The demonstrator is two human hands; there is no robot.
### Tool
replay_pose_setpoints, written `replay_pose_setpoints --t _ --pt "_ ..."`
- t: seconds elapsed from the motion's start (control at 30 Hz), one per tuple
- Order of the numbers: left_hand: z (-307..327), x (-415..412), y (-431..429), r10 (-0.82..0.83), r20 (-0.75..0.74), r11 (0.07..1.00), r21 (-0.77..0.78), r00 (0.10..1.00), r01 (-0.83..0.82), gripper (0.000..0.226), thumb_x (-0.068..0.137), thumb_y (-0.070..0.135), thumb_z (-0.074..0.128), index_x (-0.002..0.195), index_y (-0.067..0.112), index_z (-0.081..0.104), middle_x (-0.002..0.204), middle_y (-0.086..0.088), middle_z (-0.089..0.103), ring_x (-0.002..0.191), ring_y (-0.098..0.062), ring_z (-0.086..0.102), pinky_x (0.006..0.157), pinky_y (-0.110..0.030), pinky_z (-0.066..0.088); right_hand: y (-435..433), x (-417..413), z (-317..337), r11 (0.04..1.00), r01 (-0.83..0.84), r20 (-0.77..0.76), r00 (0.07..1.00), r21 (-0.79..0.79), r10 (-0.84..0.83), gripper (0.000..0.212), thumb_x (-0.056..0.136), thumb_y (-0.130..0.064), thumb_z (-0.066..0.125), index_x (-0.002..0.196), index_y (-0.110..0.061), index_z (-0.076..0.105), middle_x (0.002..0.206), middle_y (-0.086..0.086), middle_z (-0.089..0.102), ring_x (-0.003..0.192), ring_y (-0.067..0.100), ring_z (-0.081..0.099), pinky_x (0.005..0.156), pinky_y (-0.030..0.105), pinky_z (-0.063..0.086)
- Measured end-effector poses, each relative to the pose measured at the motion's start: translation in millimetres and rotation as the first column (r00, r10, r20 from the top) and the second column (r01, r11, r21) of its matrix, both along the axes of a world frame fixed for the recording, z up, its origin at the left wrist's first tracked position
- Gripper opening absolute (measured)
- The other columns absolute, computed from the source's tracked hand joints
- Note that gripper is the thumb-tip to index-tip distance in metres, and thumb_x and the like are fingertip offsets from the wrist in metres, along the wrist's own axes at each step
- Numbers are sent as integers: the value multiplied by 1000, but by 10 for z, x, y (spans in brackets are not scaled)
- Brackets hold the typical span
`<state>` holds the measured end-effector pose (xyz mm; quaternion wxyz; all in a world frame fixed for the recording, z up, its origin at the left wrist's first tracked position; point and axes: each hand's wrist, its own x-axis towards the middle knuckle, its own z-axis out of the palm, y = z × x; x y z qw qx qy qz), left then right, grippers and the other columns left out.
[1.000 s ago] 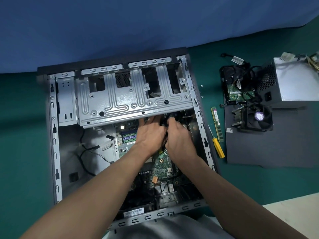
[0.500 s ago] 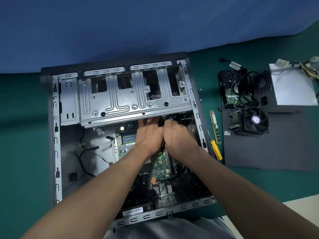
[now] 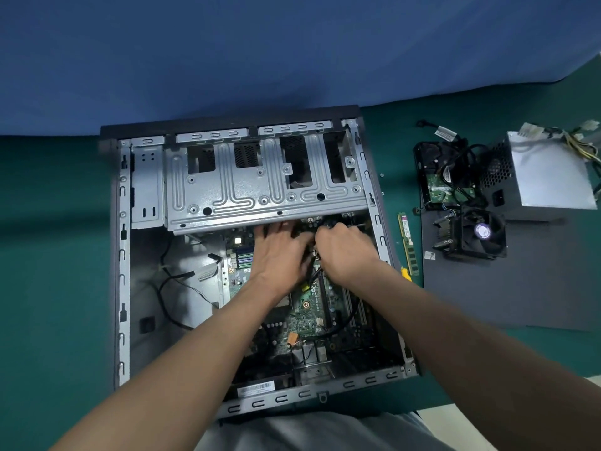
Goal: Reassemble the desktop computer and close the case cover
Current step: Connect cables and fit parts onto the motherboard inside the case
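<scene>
Head view: the computer case (image 3: 122, 255) lies on its side, open, at the far edge of the green surface (image 3: 48, 288) against the blue backdrop, which leaves the motherboard (image 3: 305, 307) facing up for access. Both hands work at the far end of the board, just beneath the lip of the drive cage (image 3: 260, 187). The left hand (image 3: 276, 252) lies flat with its fingers straight and slightly apart, the tips hidden under the cage edge; it appears to steady the board or clear wiring. The right hand (image 3: 344, 252) has its fingers curled down tight. A black cable (image 3: 320, 275) runs up into that grip, so it is judged to be seating a connector, though the contact itself is hidden. Toward the right edge of the surface, outside the case, lie the parts not yet fitted: a memory stick (image 3: 408, 245) and a yellow-handled screwdriver (image 3: 406, 274) just beside the case wall, then the hard drive (image 3: 439, 187), cooler fan (image 3: 478, 234) and power supply (image 3: 549, 177), grouped on or by the dark case cover (image 3: 520, 288). The cover is off and lies flat, well apart from its seat. Assessment: reassembly is at an early stage.
</scene>
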<state>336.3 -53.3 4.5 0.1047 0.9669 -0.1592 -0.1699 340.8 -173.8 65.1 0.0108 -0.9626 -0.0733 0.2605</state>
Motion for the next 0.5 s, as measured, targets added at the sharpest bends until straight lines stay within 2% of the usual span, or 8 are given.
replay_pose_setpoints --t 0.1,0.17,0.27,0.33,0.43,0.5 --pt "42 -154 151 28 31 1000 -15 999 -27 47 93 39 56 135 22 50 127 -5 59 119 -25 51 102 -41 34 0 14 0 999 5 -40 999 39 -3 21 93 -7 43 113 -5 46 104 16 63 99 37 59 69 37 36" --pt "45 -259 237 36 -72 999 9 997 -35 56 94 37 55 144 20 38 139 -5 51 126 -24 46 104 -38 34 -2 31 17 998 13 -101 995 65 -6 22 91 -7 44 113 -5 45 104 15 61 94 35 58 70 37 38" --pt "51 -375 318 18 -261 999 32 965 -10 72 96 35 53 154 20 13 160 -8 18 144 -26 24 116 -39 22 -13 62 61 996 -30 -129 991 83 40 23 86 -1 46 108 -4 47 104 16 58 86 32 53 69 37 39" --pt "72 -426 335 30 -336 999 43 941 -17 78 97 36 53 155 23 2 162 -9 0 148 -26 11 120 -38 15 -28 84 82 996 -63 -45 997 64 66 14 84 2 46 95 -7 48 100 18 59 90 35 56 68 36 38" --pt "92 -501 362 62 -370 996 77 927 -36 77 98 41 48 155 23 0 161 -14 -7 149 -29 1 121 -43 9 -12 98 57 994 -106 32 994 -15 107 11 90 -4 47 96 -4 56 98 20 61 101 41 57 70 38 38" --pt "106 -552 394 70 -381 993 118 922 -27 72 99 45 43 155 20 5 160 -15 -9 148 -31 -3 120 -44 6 -1 93 42 989 -132 26 991 -64 134 9 92 -6 44 90 -7 53 91 16 60 89 37 57 71 39 38"
